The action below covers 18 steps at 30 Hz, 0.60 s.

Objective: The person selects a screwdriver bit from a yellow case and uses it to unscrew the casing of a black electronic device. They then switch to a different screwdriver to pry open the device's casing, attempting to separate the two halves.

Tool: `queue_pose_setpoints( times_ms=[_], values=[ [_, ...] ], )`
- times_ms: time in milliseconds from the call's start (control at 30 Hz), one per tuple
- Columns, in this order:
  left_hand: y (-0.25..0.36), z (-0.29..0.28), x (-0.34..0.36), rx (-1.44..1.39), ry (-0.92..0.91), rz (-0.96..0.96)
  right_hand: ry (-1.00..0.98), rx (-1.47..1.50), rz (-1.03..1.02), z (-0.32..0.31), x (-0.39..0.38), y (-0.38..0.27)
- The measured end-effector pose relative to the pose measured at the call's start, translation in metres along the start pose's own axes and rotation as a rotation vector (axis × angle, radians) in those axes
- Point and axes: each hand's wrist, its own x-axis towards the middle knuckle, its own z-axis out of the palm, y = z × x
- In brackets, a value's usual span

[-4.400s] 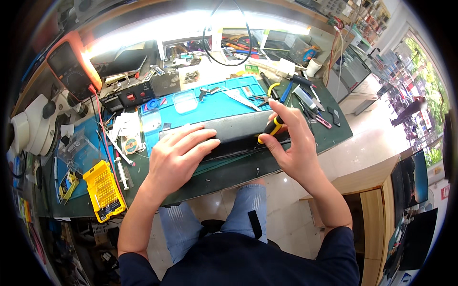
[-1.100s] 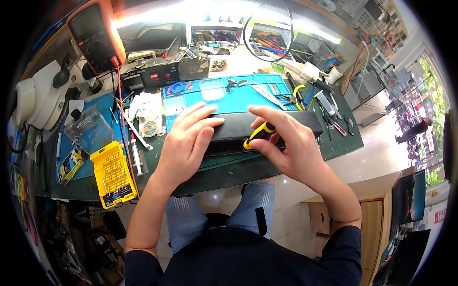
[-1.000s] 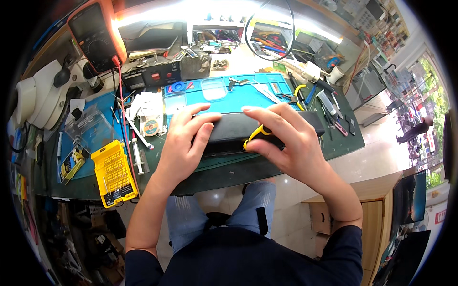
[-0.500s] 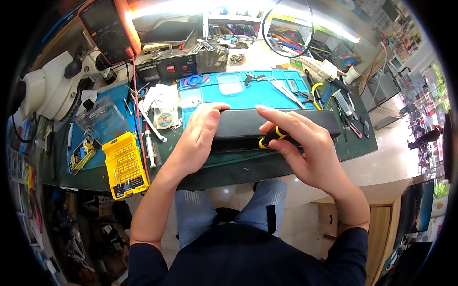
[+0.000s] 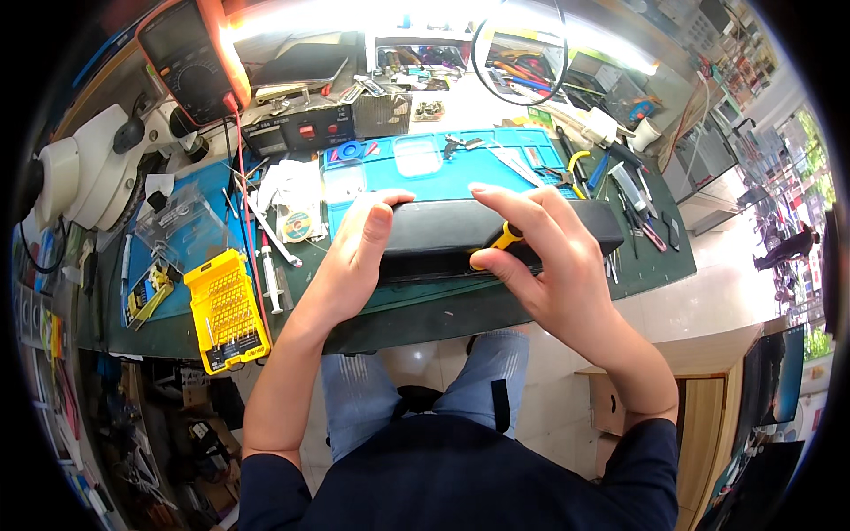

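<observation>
A long black box-like object point(image 5: 429, 232) lies across the bench mat in front of me. My left hand point(image 5: 354, 261) is wrapped round its left end, with the fingertips over the far top edge. My right hand point(image 5: 558, 257) is at the right half of its near side, gripping a black and yellow screwdriver point(image 5: 505, 237) between thumb and fingers. The index finger of that hand stretches toward the top of the black object. The screwdriver's tip is hidden from this view.
A yellow bit case point(image 5: 226, 310) stands open at the left, beside a syringe point(image 5: 271, 281). Behind are a blue work mat point(image 5: 460, 173), tweezers point(image 5: 513, 165) and yellow-handled pliers point(image 5: 577, 173). An orange multimeter point(image 5: 190, 66) and a white microscope point(image 5: 88, 168) stand at the far left.
The screwdriver handle has turned in my right hand and now slants more steeply. My right-hand fingers have shifted round it. The left hand keeps its hold, and the whole view has shifted slightly.
</observation>
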Motion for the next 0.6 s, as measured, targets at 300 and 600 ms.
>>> queue_pose_setpoints(
  times_ms=[300,600],
  values=[
    [0.001,0.003,-0.001,0.021,0.03,0.021,-0.053,-0.055,0.038,-0.002,-0.002,-0.001],
    [0.002,0.002,0.0,0.046,0.034,0.048,-0.056,0.018,0.02,-0.005,0.002,-0.005]
  ],
)
